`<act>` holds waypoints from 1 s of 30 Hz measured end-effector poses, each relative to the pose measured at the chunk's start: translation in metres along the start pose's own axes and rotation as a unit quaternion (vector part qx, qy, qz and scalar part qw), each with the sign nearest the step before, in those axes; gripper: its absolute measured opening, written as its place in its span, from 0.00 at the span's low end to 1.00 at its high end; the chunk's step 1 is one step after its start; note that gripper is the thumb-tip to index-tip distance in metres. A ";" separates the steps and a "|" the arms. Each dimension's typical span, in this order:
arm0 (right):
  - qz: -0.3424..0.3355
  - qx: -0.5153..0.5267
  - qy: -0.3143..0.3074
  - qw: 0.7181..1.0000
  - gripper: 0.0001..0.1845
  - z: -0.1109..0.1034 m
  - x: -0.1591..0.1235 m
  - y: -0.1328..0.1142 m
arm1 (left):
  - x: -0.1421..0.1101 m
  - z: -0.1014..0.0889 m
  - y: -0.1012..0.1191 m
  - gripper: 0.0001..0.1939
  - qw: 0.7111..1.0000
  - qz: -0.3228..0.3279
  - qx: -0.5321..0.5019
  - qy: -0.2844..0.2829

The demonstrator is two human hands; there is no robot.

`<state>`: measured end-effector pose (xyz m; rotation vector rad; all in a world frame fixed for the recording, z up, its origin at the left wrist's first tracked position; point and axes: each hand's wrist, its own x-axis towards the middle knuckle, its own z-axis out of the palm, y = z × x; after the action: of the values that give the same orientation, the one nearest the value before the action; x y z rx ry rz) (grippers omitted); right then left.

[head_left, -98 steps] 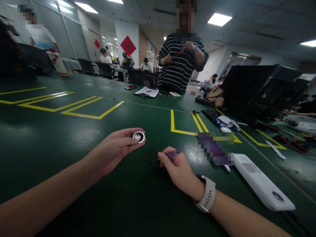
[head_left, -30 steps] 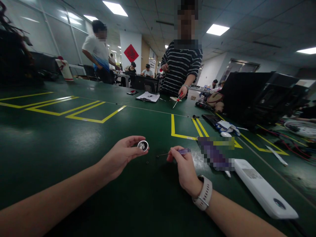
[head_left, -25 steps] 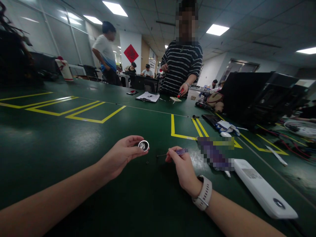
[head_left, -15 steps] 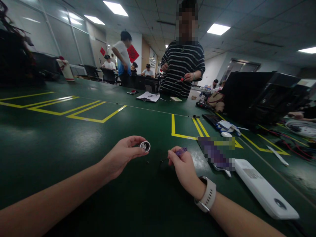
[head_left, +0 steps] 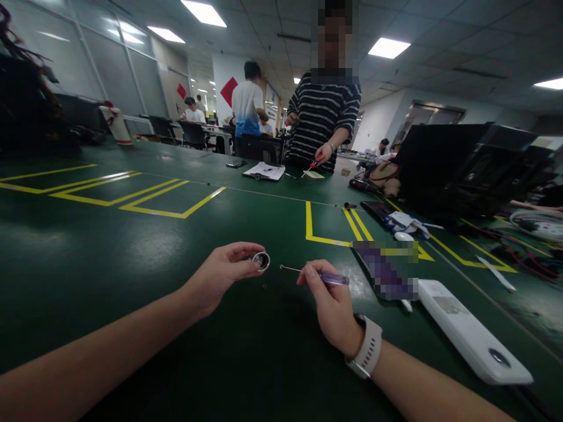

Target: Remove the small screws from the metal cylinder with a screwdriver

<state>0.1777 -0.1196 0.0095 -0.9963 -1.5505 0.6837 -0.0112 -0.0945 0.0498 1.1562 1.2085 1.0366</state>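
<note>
My left hand point(head_left: 226, 266) pinches a round metal cup-shaped part point(head_left: 263, 261) between thumb and fingers, its hollow side turned to the right and toward me. A slim screwdriver point(head_left: 334, 278) with a see-through purple handle is in the closed fingers of my right hand point(head_left: 328, 299). Its shaft points left, and the tip stops a short way from the cup's rim. A tiny piece at the tip is too small to make out. Below the cup, a small dark piece point(head_left: 264, 286) lies on the green tabletop point(head_left: 185, 375).
A long white device point(head_left: 472, 331) and a partly blurred purple packet point(head_left: 380, 272) lie to the right. Across the table, a person in a striped shirt point(head_left: 323, 117) holds a red screwdriver point(head_left: 315, 162) near a clipboard point(head_left: 264, 171). Black equipment point(head_left: 457, 170) stands at the right.
My right hand has turned the screwdriver so its handle shows and its tip sits higher, nearer the cup's level. The cup moved slightly right. The person opposite lowered the red screwdriver.
</note>
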 end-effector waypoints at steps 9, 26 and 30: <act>-0.155 -0.059 -0.112 0.980 0.07 0.004 -0.007 -0.014 | -0.007 0.006 0.002 0.15 1.000 0.011 0.011 0.002; -0.211 -0.122 -0.154 0.957 0.06 0.006 -0.010 -0.012 | -0.009 0.009 0.000 0.09 0.998 0.038 0.057 0.011; -0.216 -0.151 -0.158 0.952 0.06 0.005 -0.011 -0.015 | -0.009 0.009 -0.002 0.08 0.998 0.036 0.050 0.009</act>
<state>0.1693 -0.1352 0.0156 -0.7460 -2.1197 0.3079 -0.0028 -0.1043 0.0485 1.2776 1.2534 1.0526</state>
